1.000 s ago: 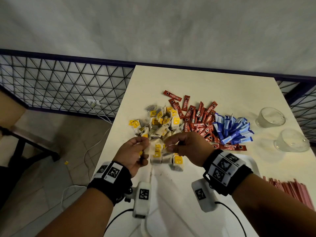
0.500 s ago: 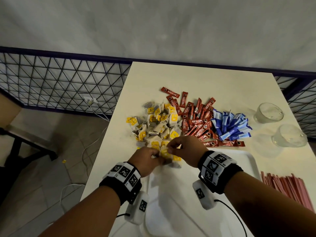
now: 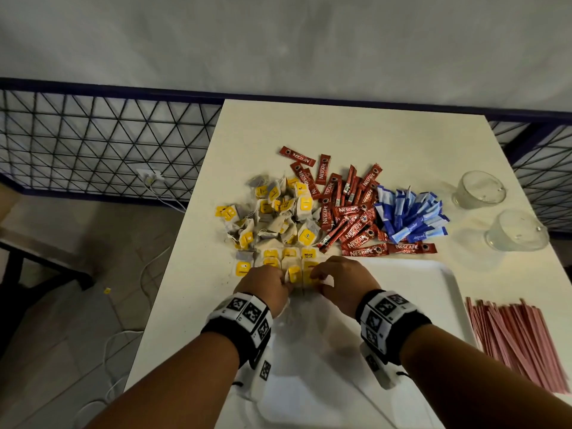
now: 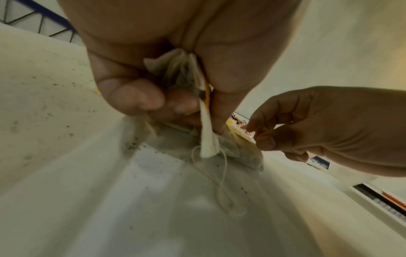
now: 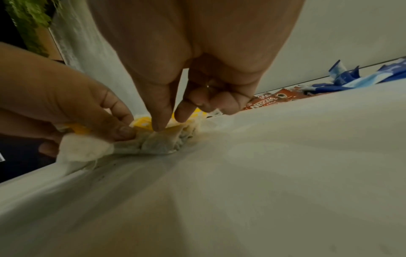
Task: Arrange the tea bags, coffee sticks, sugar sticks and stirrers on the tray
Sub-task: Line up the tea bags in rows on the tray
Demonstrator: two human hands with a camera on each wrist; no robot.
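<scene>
tea bags sit at the tray's far left corner, standing close on edge with their yellow tags up — i judge i pack them tight so the row stays neat and leaves the rest of the tray free for the other sorts. my left hand pinches several bags between thumb and curled fingers; the left wrist view shows one hanging below my thumb with its string looped on the tray floor. my right hand is just beside it, thumb and forefinger tips down on the bags at the row's right end — whether it pinches one or only presses, i cannot tell. beyond my knuckles lies the loose tea pile, then the coffee sticks and the sugar sticks on the table. the stirrers lie right of the tray.
</scene>
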